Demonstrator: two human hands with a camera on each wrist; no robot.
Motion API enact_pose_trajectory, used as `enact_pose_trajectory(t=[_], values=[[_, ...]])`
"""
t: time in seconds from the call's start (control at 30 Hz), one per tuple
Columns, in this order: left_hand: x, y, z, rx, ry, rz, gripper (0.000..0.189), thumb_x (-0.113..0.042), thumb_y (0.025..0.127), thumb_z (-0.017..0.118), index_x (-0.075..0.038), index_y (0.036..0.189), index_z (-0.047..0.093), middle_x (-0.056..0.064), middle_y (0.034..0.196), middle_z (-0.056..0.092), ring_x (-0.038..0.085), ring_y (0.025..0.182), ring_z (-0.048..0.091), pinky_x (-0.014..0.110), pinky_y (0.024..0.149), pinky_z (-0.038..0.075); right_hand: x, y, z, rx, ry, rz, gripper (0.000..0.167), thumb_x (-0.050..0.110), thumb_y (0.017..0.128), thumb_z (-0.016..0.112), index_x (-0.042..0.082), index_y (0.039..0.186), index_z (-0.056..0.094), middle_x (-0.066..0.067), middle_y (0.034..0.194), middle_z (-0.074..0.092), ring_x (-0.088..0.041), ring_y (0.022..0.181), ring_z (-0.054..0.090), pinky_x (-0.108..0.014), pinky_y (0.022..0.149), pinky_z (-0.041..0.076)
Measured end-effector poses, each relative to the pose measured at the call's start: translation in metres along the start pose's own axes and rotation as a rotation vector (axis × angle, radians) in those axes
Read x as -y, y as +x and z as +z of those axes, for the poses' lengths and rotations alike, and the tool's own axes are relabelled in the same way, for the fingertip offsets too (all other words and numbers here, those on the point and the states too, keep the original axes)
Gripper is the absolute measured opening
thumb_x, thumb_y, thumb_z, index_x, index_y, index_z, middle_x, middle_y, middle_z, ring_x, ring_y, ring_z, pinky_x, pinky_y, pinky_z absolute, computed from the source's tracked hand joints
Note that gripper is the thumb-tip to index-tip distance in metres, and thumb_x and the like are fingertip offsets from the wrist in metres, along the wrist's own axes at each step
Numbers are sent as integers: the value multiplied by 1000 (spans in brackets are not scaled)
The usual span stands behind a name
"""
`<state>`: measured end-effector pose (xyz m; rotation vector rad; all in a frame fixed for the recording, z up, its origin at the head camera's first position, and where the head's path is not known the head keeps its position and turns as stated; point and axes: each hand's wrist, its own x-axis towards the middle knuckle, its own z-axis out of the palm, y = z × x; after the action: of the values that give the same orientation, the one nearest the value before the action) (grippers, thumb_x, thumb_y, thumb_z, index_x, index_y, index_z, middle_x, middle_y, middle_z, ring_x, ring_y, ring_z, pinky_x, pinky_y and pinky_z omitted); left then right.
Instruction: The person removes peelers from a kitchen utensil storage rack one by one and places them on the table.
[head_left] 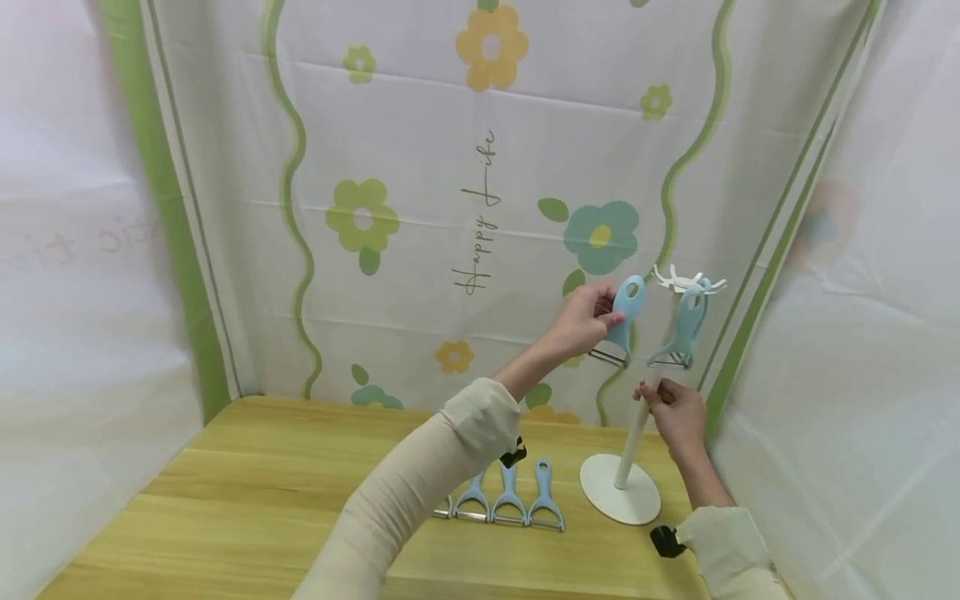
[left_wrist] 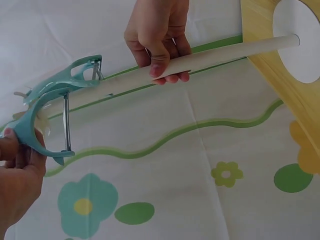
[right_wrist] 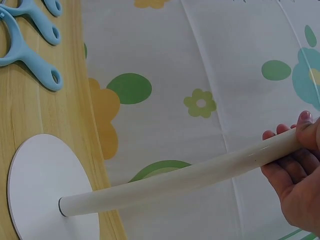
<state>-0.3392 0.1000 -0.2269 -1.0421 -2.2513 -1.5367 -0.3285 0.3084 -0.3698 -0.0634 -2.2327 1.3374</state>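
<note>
My left hand [head_left: 583, 321] pinches a light blue peeler [head_left: 628, 302] by its handle, blade end down, just left of a white hook stand's [head_left: 637, 429] top. The fingers of my right hand [head_left: 678, 412] grip the stand's pole below the hooks. Blue-green peelers [head_left: 686, 325] hang from the hooks [head_left: 682, 282] on the right side, one partly behind another. In the left wrist view the held peeler [left_wrist: 37, 125] is close beside a hanging peeler [left_wrist: 65, 80]. The right wrist view shows the thumb and fingers of my right hand [right_wrist: 297, 175] around the pole [right_wrist: 200, 177].
Several light blue peelers [head_left: 545, 492] lie in a row on the wooden table [head_left: 247, 500], partly hidden by my left sleeve. The stand's round white base [head_left: 600, 492] rests near the table's right side. A flowered curtain [head_left: 420, 133] hangs behind, with white cloth at both sides.
</note>
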Motion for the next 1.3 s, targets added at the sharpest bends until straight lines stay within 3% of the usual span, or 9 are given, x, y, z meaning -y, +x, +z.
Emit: enact_pose_trajectory(t=[0.33,0.5,0.83,1.07,1.3], values=[[15,-19,-10,-19,-9,-50,11,-1,95,64,4,104,63,16,102,69,19,89,69,17,74,56,-1,-1,-2,22,-3,21,33,17,100,61,-6,123,66,-16,100,77,15,76,62,-4,71,50],[25,-30,-16,-23,-19,-62,12,2,95,63,7,105,61,20,106,67,27,97,70,20,78,57,-1,-2,-1,18,-1,25,34,19,100,61,-5,122,67,-15,100,77,15,76,61,-4,70,49],[43,-60,-28,-3,-8,-57,11,3,97,59,8,107,59,22,106,70,30,97,70,27,82,59,-2,1,0,-8,17,19,28,11,98,62,-8,118,68,-3,87,77,15,71,61,-5,68,50],[55,-76,-36,-9,-51,-126,11,3,97,58,7,107,60,22,102,73,29,93,73,30,83,60,1,0,-1,2,39,31,30,12,98,63,-8,121,66,4,84,77,15,71,62,-4,69,50],[65,-90,-44,-23,-49,-166,10,2,96,59,6,106,60,21,102,73,27,91,73,32,83,60,4,-1,-1,3,41,32,31,12,98,63,-8,121,66,-2,88,78,14,73,63,-5,69,50]])
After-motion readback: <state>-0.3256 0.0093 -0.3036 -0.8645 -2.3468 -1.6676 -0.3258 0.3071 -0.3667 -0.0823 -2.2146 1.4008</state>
